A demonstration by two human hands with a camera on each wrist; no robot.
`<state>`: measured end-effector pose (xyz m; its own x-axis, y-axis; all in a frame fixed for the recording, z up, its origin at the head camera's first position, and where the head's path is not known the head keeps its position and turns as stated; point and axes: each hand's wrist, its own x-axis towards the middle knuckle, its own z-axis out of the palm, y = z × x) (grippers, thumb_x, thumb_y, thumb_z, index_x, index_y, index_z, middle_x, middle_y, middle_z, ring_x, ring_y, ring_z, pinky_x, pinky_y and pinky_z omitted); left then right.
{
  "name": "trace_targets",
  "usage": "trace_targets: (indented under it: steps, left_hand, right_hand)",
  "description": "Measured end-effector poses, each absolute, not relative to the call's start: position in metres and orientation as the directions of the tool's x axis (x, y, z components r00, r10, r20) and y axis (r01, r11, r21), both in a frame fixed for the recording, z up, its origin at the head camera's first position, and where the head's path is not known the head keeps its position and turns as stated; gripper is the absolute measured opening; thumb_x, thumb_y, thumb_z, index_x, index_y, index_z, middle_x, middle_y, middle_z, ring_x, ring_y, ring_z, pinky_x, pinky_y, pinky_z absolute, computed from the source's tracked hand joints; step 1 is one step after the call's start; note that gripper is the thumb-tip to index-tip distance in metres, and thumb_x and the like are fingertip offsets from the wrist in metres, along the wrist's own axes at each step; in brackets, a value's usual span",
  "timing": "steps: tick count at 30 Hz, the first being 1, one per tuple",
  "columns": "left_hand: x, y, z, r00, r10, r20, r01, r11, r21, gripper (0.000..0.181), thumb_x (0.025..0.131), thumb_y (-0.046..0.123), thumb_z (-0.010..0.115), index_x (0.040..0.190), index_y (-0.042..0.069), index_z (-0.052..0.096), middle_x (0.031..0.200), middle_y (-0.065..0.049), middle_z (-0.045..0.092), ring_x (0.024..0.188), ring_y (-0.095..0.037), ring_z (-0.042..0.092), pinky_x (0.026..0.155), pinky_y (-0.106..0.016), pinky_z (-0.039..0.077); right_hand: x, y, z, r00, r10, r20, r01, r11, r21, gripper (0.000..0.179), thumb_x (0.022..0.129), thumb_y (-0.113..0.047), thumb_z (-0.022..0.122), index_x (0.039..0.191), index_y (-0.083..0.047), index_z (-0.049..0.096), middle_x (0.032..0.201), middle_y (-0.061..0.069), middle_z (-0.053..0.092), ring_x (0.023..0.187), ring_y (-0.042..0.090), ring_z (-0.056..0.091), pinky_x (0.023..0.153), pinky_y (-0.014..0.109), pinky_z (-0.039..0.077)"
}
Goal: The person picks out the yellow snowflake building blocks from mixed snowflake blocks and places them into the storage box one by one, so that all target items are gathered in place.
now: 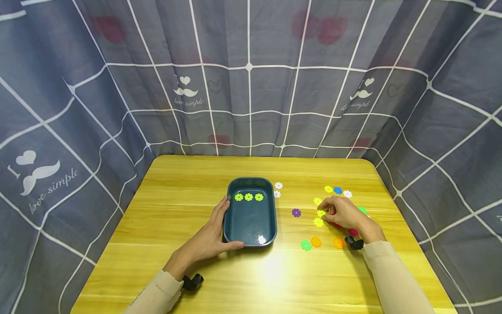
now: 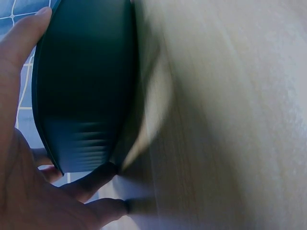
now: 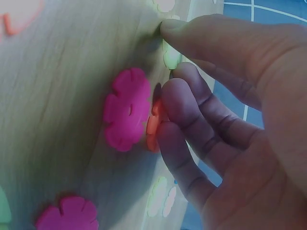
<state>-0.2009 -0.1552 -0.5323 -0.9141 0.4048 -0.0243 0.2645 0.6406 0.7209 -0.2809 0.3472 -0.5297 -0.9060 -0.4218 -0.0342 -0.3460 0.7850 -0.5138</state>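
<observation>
Dark teal tray (image 1: 249, 222) is being braced by the left grip (image 1: 207, 239), digits spread, right of its palm. Yellow snowflake disc (image 1: 320, 213) is being bracketed by parted thumb and forefinger of the right grip (image 1: 343, 213); whether pinched cannot be told.

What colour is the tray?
The tray is dark blue-green, best seen in the head view.
</observation>
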Motion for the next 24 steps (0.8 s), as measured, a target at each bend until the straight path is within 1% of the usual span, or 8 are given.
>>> trace_targets:
  steps: [6, 10, 20, 22, 24]
  left_hand:
    - [-0.2005, -0.1554, -0.5319, -0.915, 0.403, -0.030, 0.259, 0.643, 0.721, 0.142, 0.092, 0.062, 0.098, 0.189, 0.017, 0.006, 0.199, 0.001, -0.006, 0.178, -0.047, 0.032, 0.134, -0.071, 0.045]
    - [-0.2006, -0.1551, -0.5321, -0.915, 0.402, -0.031, 0.258, 0.642, 0.722, 0.141, 0.092, 0.062, 0.097, 0.189, 0.018, 0.005, 0.199, 0.001, -0.006, 0.178, -0.047, 0.032, 0.134, -0.071, 0.045]
    - [-0.2011, -0.1553, -0.5339, -0.914, 0.405, -0.021, 0.267, 0.638, 0.722, 0.142, 0.091, 0.062, 0.098, 0.189, 0.016, 0.006, 0.199, -0.001, -0.005, 0.177, -0.048, 0.034, 0.133, -0.071, 0.046]
    - [-0.2011, -0.1553, -0.5338, -0.914, 0.405, -0.020, 0.267, 0.638, 0.722, 0.142, 0.091, 0.062, 0.098, 0.189, 0.016, 0.006, 0.199, -0.001, -0.005, 0.177, -0.048, 0.034, 0.133, -0.071, 0.046]
    - [-0.2010, -0.1552, -0.5335, -0.914, 0.405, -0.019, 0.269, 0.639, 0.721, 0.141, 0.091, 0.062, 0.098, 0.189, 0.016, 0.006, 0.199, -0.001, -0.005, 0.177, -0.048, 0.034, 0.133, -0.071, 0.046]
  right_hand:
    - [-0.2787, 0.3463, -0.5269, -0.906, -0.421, -0.035, -0.337, 0.770, -0.541, 0.022, 0.100, -0.011, 0.094, 0.120, -0.008, 0.085, 0.104, 0.001, 0.080, 0.083, 0.005, 0.063, 0.078, 0.024, 0.058]
    - [-0.2785, 0.3456, -0.5274, -0.908, -0.417, -0.039, -0.330, 0.769, -0.547, 0.023, 0.099, -0.012, 0.094, 0.119, -0.008, 0.084, 0.104, 0.001, 0.079, 0.083, 0.006, 0.063, 0.078, 0.023, 0.058]
    - [-0.2788, 0.3462, -0.5283, -0.913, -0.407, -0.031, -0.323, 0.768, -0.553, 0.024, 0.098, -0.011, 0.095, 0.117, -0.006, 0.082, 0.089, -0.002, 0.073, 0.076, 0.005, 0.059, 0.074, 0.023, 0.055]
    - [-0.2788, 0.3459, -0.5283, -0.913, -0.406, -0.031, -0.322, 0.766, -0.557, 0.024, 0.098, -0.010, 0.095, 0.117, -0.006, 0.081, 0.089, -0.002, 0.073, 0.076, 0.005, 0.059, 0.074, 0.023, 0.055]
    - [-0.2791, 0.3457, -0.5287, -0.913, -0.408, -0.035, -0.318, 0.761, -0.565, 0.024, 0.099, -0.010, 0.094, 0.119, -0.007, 0.081, 0.093, -0.001, 0.074, 0.077, 0.005, 0.059, 0.075, 0.023, 0.056]
